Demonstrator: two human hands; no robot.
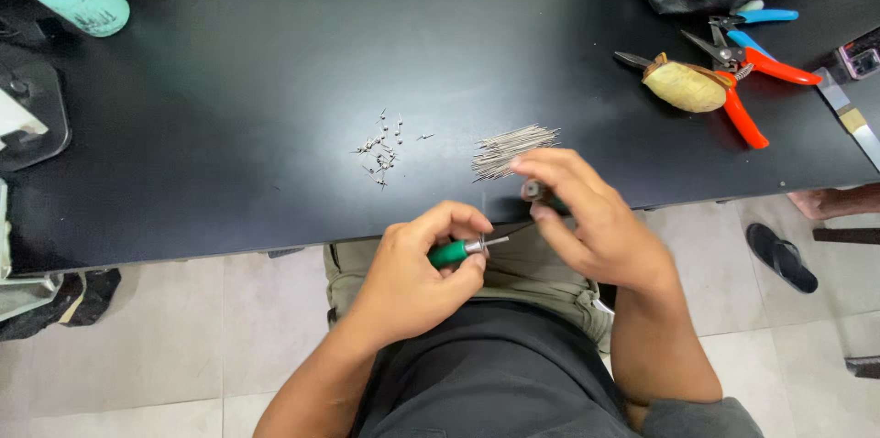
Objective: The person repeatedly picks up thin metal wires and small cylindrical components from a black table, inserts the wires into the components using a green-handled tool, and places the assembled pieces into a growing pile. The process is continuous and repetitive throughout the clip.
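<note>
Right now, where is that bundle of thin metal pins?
In the head view, the bundle of thin metal pins lies on the black table, just beyond the right hand, with a scatter of small metal pieces to its left.

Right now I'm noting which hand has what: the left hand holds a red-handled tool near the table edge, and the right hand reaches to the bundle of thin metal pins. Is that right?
Not quite. The head view shows the handle of the tool in the left hand is green, not red. The rest stands: the right hand reaches to the bundle of thin metal pins near the table edge.

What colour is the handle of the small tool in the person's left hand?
Green: the handle shows in the left hand, head view.
</note>
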